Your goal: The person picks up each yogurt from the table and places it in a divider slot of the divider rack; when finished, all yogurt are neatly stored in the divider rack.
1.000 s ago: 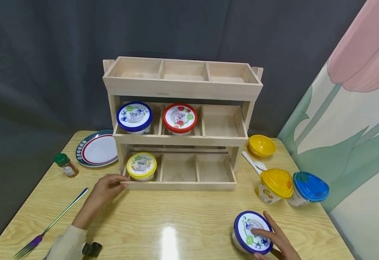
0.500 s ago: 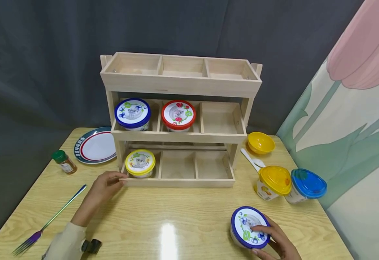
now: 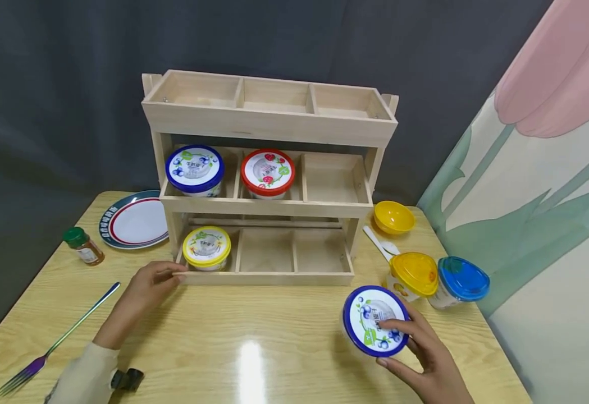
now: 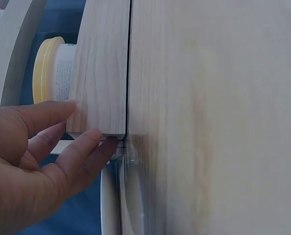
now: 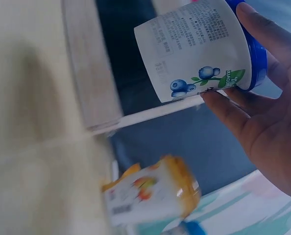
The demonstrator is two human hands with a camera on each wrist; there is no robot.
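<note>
My right hand (image 3: 433,353) grips a round white tub with a blue lid and blueberry print (image 3: 367,317). It holds the tub tilted above the table, with the shadow below. In the right wrist view, its thumb lies at the blue lid and fingers on the tub's side. My left hand (image 3: 145,289) holds the lower left front corner of a three-tier wooden rack (image 3: 274,279), thumb on the front board and fingers at its end. A yellow-lidded tub (image 3: 206,248) sits in the bottom left compartment. On the middle tier stand a blue-lidded tub (image 3: 195,168) and a red-lidded tub (image 3: 268,173).
Right of the rack are a yellow bowl (image 3: 394,217), a white spoon (image 3: 377,242), a yellow-lidded cup (image 3: 412,275) and a blue-lidded cup (image 3: 461,280). To the left lie a plate (image 3: 140,220), a green-capped jar (image 3: 84,246) and a long fork (image 3: 67,334).
My right hand has closed round the blueberry tub and raised it off the table, up and slightly left. The left hand stays at the rack's corner. The head view has shifted a little.
</note>
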